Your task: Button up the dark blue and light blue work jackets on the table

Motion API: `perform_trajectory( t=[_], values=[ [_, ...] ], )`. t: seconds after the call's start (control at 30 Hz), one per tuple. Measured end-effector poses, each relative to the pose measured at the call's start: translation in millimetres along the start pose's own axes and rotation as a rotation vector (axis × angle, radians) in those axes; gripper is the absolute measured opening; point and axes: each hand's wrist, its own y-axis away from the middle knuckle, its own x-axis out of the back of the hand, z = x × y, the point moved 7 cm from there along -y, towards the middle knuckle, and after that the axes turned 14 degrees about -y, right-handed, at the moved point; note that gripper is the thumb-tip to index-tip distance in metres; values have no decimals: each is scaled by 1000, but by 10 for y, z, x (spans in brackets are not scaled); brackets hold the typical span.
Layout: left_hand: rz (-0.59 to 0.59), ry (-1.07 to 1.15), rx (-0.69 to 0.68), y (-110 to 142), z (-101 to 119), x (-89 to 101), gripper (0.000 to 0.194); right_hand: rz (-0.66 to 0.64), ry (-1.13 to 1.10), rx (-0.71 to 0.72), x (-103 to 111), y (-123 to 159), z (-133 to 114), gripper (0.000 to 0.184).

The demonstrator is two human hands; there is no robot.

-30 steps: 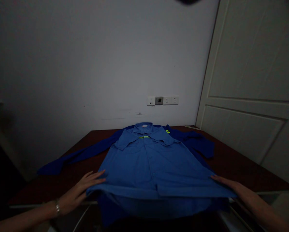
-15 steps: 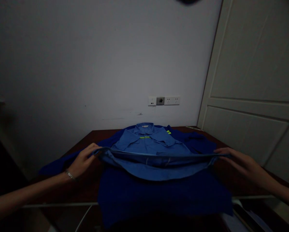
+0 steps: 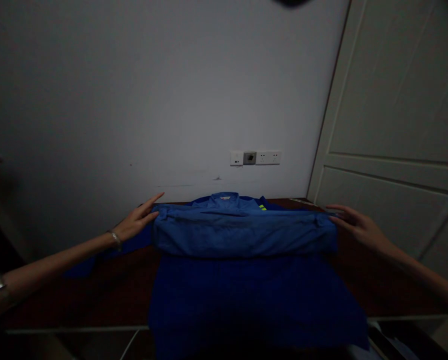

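Left hand [image 3: 133,224]: fingers spread wide, beside folded light-blue shirt [image 3: 242,235]. Right hand [image 3: 361,230]: fingers parted at opposite end, grip unclear. Collar label [image 3: 225,198] unreadable.

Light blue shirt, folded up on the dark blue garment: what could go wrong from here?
The dark blue garment hangs over the near edge of the table, so its weight might drag the layers. The left hand and right hand are at opposite ends of the folded light blue shirt, so uneven movement could skew it.
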Motion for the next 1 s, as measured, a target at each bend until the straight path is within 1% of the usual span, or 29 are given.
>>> perform_trajectory(
  t=[0.1,0.17,0.23,0.33,0.5,0.63,0.7,0.73,0.8,0.87,0.93,1.0],
  values=[
    [-136,128,-2,-148,-34,-112,53,-43,13,-32,-42,-201,73,46],
    [-155,201,12,-247,-49,-143,47,-65,20,-38,-57,-343,101,43],
    [-160,238,22,-348,-50,-144,46,-81,43,-30,-64,-484,104,40],
    [-149,184,-11,-515,-32,-86,46,-96,82,-30,-63,-679,93,38],
    [-125,14,-49,-751,-51,2,43,-100,114,-94,-40,-946,133,40],
    [-14,-42,-119,-833,-24,71,36,-121,104,-106,-64,-1084,144,42],
    [22,-23,-138,-855,-17,87,34,-99,91,-110,-60,-1130,143,41],
    [41,-5,-121,-870,-30,95,33,-77,82,-113,-51,-1152,148,40],
    [100,49,-32,-911,-92,115,34,-31,46,-132,-34,-1198,185,39],
    [183,129,93,-962,-184,131,38,-5,-24,-168,-39,-1256,267,36],
    [265,212,189,-1028,-270,125,42,15,-141,-201,-68,-1330,369,35],
    [323,280,240,-1123,-351,91,46,47,-272,-236,-114,-1414,475,34]
  ],
)
